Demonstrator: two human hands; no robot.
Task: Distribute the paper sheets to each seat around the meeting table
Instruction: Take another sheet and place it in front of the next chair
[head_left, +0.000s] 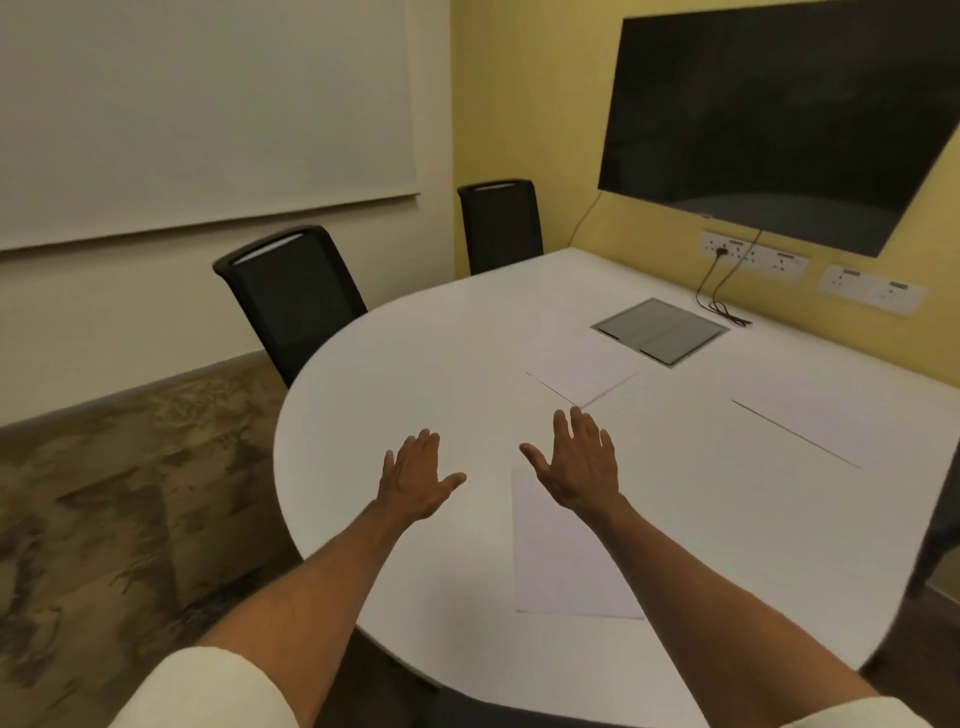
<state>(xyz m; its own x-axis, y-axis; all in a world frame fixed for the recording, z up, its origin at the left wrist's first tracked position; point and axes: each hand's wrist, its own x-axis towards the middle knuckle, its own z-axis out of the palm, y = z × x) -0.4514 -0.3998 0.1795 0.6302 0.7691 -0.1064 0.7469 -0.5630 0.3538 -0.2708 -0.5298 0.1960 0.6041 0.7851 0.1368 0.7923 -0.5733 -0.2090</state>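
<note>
A white meeting table (395, 395) fills the middle of the view. Three white paper sheets lie on it: one near the front edge (556, 566), one in the middle (584, 366) next to a grey floor-box lid, one at the right (810, 431). My left hand (418, 478) hovers flat over bare tabletop, fingers spread, holding nothing. My right hand (582, 460) hovers open above the top of the near sheet, its fingertips close to the middle sheet's corner. Two black chairs stand at the far side, one at the left (291, 296) and one in the corner (501, 223).
A grey cable-box lid (660, 330) is set into the table, with a black cable (719, 296) running to wall sockets (753, 254). A dark screen (779, 114) hangs on the yellow wall. A white roller blind (202, 114) covers the left wall. Patterned floor lies to the left.
</note>
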